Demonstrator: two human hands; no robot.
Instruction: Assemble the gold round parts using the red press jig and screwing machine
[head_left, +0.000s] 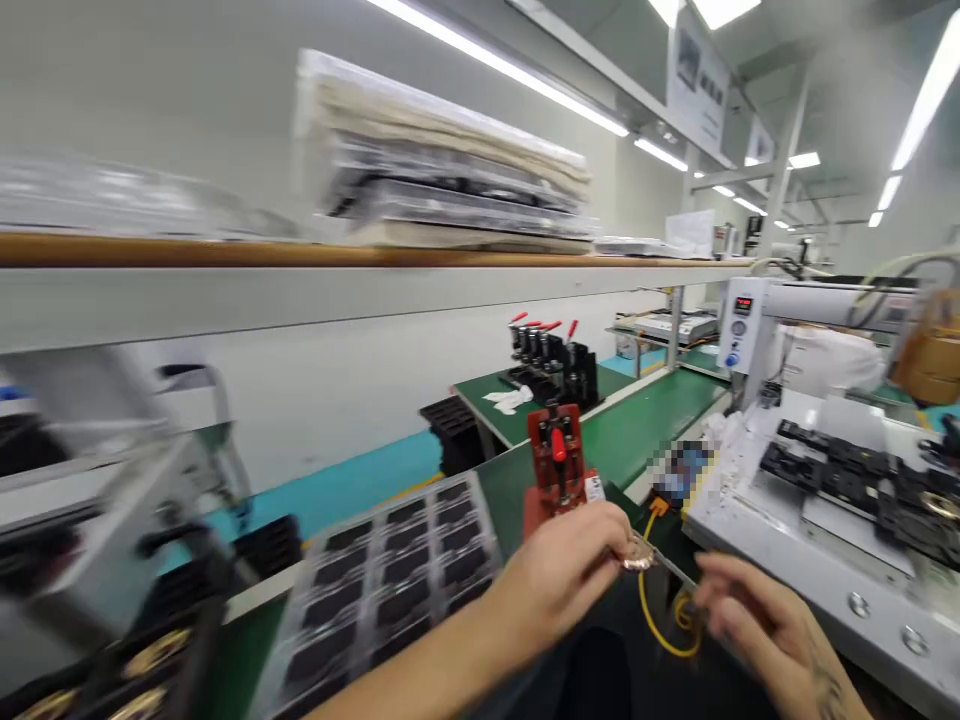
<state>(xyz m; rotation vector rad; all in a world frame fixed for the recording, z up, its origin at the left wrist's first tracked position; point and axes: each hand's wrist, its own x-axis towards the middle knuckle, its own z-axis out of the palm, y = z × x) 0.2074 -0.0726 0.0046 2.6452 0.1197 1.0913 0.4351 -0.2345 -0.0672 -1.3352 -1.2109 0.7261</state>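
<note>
My left hand (574, 565) pinches a small round copper-coloured metal part (638, 556) by its edge, between thumb and fingers. From the right, a thin metal tool (675, 570) reaches up to this part; its exact kind is too blurred to tell. My right hand (757, 610) grips the tool, fingers closed on its near end. Just behind my left hand stands a red toggle-clamp fixture (556, 465) with a red handle. To the left of that hand lies a clear plastic tray (484, 512) with dark pieces in its several pockets.
A white machine (825, 590) with black fixtures on top fills the right side. Yellow cable (651, 610) hangs below my hands. Several black clamps (551, 360) stand on a green table behind. Gold-coloured parts (157, 652) sit lower left. A shelf (337, 295) crosses above.
</note>
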